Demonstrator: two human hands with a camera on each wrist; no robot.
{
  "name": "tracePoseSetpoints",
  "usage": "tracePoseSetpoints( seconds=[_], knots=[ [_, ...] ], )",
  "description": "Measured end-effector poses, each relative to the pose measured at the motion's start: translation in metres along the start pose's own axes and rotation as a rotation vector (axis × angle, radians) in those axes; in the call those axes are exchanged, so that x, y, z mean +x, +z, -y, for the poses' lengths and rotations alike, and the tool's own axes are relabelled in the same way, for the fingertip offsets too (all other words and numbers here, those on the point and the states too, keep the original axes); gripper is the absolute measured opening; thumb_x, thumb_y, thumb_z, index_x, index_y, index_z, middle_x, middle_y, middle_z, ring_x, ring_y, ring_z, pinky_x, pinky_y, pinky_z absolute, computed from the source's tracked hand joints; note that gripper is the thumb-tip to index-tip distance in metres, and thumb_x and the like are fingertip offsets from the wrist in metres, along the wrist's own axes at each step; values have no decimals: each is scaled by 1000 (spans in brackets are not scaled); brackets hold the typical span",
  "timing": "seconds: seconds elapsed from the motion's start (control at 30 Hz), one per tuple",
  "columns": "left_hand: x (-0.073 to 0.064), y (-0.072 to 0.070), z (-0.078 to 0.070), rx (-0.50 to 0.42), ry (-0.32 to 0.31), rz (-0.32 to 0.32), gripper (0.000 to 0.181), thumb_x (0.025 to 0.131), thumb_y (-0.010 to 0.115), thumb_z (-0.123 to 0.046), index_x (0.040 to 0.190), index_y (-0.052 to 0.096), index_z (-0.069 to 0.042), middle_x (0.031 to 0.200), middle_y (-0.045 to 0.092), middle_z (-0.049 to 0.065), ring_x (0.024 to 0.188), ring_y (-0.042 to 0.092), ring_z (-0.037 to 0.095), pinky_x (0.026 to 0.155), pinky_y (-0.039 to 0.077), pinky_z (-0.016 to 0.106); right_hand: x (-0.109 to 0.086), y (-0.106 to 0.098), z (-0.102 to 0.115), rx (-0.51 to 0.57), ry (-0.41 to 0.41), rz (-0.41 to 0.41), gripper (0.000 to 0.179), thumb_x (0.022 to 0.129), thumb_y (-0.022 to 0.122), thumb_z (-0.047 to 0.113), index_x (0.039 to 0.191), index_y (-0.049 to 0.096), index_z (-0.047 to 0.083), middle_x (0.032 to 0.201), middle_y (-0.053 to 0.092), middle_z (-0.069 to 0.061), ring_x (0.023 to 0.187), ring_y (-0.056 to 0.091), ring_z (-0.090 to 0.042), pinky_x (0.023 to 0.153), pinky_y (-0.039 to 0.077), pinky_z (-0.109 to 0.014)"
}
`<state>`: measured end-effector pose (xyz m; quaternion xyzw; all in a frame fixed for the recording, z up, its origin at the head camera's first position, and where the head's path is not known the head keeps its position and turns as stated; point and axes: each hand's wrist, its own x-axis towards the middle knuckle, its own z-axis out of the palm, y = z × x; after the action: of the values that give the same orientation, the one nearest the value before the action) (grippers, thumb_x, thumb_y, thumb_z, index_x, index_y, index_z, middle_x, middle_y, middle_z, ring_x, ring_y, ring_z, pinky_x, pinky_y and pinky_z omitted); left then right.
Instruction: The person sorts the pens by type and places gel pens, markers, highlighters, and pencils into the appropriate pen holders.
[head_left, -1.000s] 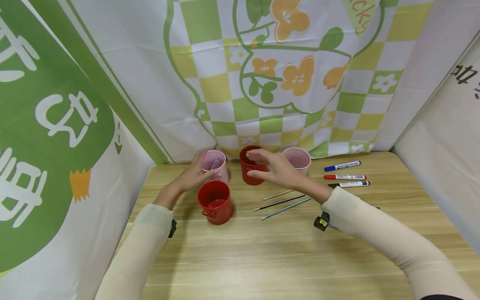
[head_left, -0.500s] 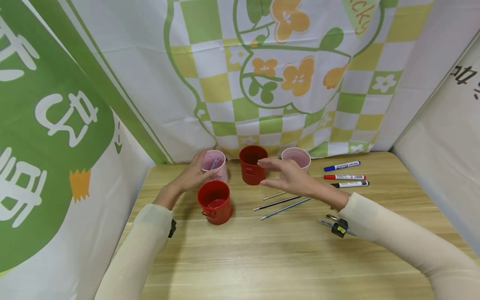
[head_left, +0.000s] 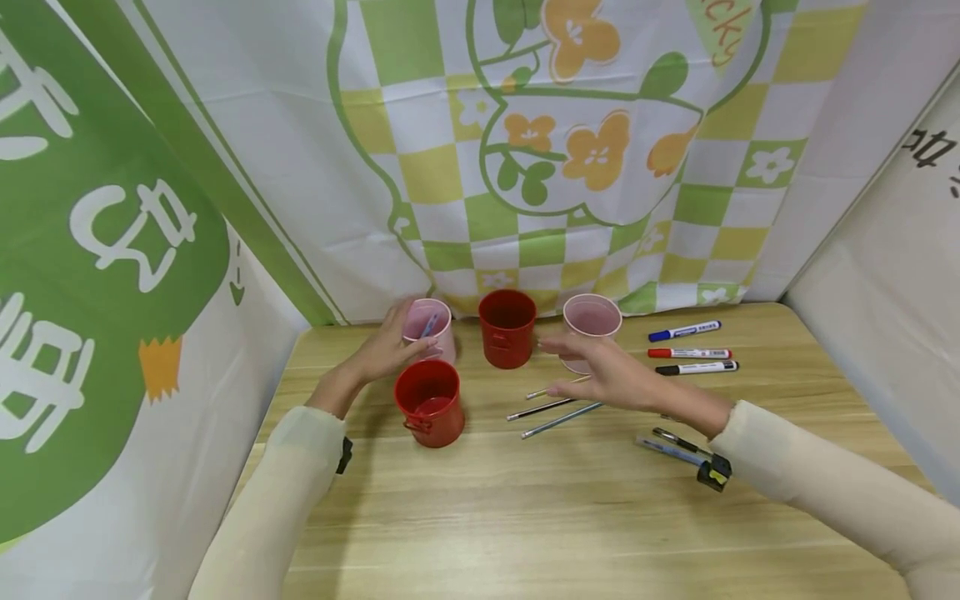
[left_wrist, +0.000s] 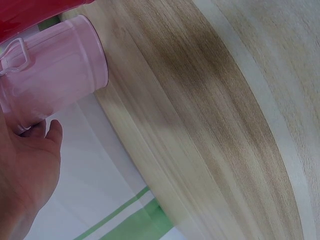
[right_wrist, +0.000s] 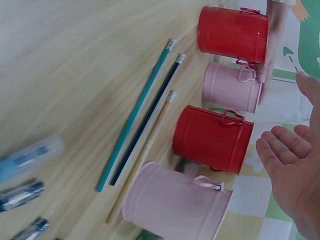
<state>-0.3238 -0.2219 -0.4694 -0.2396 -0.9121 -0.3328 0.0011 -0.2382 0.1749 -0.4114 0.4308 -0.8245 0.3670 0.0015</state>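
My left hand [head_left: 381, 352] holds the rim of the left pink bucket [head_left: 447, 343], thumb across its front and fingers at its far left side. A light-blue pen [head_left: 429, 325] leans inside that bucket. In front of it stands a red bucket [head_left: 435, 421] with a wire handle. My right hand [head_left: 611, 373] hovers with loosely spread fingers and nothing in them, in front of the right pink bucket [head_left: 592, 315]. A second red bucket [head_left: 507, 333] is between the two pink ones. The right wrist view shows the right palm [right_wrist: 300, 185] beside the bucket rims.
Three pencils [head_left: 551, 408] lie below the right hand. Blue, red and black markers [head_left: 697, 367] are lined up at the right. Several pens, one light blue [head_left: 671, 451], lie near the right wrist. A printed cloth [head_left: 540, 242] hangs behind the wooden table [head_left: 480, 517].
My right hand has drawn back to the right, from over the middle red bucket to in front of the right pink bucket, uncovering pens on the table. The left hand has stayed put.
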Motion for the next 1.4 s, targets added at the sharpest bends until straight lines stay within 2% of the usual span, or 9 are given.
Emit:
tracePoseSetpoints(
  seconds=[0.13, 0.33, 0.63, 0.83, 0.97, 1.2, 1.4],
  knots=[
    [0, 0, 0, -29, -30, 3, 86, 91, 61, -53, 155, 18, -15, 155, 20, 3, 139, 29, 24, 112, 29, 54, -10, 1, -2, -27, 24, -12, 63, 81, 82, 23, 135, 55, 6, 134, 60, -11, 116, 63, -22, 94, 52, -32],
    [1, 1, -1, -44, -54, 0, 87, 90, 62, -55, 155, 17, -19, 157, 18, 6, 138, 32, 27, 110, 31, 58, -26, 0, -5, -114, 49, -8, 64, 80, 82, 28, 135, 56, 9, 132, 62, -8, 110, 65, -23, 93, 53, -37],
    [1, 1, -2, -48, -58, 8, 88, 90, 62, -55, 156, 16, -18, 157, 18, 6, 138, 33, 28, 110, 31, 58, -49, -2, -11, -126, 55, 0, 67, 82, 80, 34, 138, 52, 11, 127, 65, -7, 110, 66, -26, 91, 53, -43],
    [0, 0, -2, -63, -71, 8, 89, 89, 63, -55, 156, 16, -20, 157, 19, 5, 136, 36, 27, 109, 33, 57, -64, -2, -19, -160, 78, 0, 65, 82, 79, 35, 137, 54, 13, 125, 67, -2, 111, 65, -20, 90, 53, -40],
    [1, 0, -2, -59, -60, 8, 89, 89, 63, -54, 156, 16, -19, 157, 19, 5, 138, 33, 27, 110, 32, 57, -75, -2, -24, -187, 81, -12, 61, 82, 80, 33, 134, 57, 12, 124, 67, 0, 110, 65, -19, 89, 54, -39],
    [2, 0, -1, -20, -40, 15, 88, 90, 62, -54, 156, 16, -17, 157, 19, 3, 143, 25, 24, 113, 27, 55, -96, -1, -35, -187, 128, -7, 63, 82, 79, 34, 134, 56, 6, 124, 67, -9, 107, 67, -22, 87, 55, -39],
    [2, -1, -1, -9, -39, 19, 88, 91, 61, -53, 156, 15, -17, 157, 19, 3, 143, 24, 23, 114, 27, 54, -112, -1, -40, -204, 163, -7, 62, 81, 80, 33, 133, 57, 8, 122, 68, -10, 103, 69, -25, 84, 56, -37]
  ],
)
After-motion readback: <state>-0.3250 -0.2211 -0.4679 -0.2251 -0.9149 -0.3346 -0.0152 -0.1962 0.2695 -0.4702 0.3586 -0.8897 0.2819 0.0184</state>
